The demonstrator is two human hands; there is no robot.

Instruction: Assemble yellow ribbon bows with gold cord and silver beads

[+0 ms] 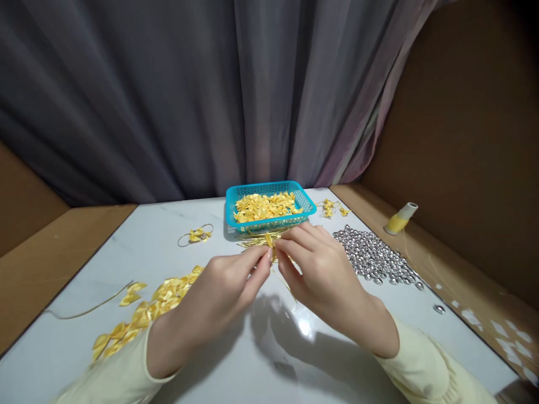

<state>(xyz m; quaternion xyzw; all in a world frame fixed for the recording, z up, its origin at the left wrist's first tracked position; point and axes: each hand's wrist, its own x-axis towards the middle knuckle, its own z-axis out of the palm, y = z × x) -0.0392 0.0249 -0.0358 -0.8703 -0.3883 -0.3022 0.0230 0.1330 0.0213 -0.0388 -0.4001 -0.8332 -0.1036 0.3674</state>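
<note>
Both hands meet over the middle of the table, just in front of the blue basket. My left hand (236,280) pinches a small yellow ribbon bow (269,240) between thumb and forefinger. On the bow's other side, my right hand (318,264) is closed on it too, fingertips nearly touching the left ones. A thin gold cord (284,283) slants down beneath the fingers; whether it joins the bow is hidden. Behind the hands lies a bundle of gold cords (252,241). Loose yellow bows (158,300) are heaped beside my left forearm.
A blue basket (229,210) holds many yellow bows. Silver bead-like pieces (374,255) spread at the right. Bow-trimmed cord loops lie at the left (197,235) and back right (330,207). A yellow thread spool (398,220) stands on the wooden ledge near white scraps (505,336).
</note>
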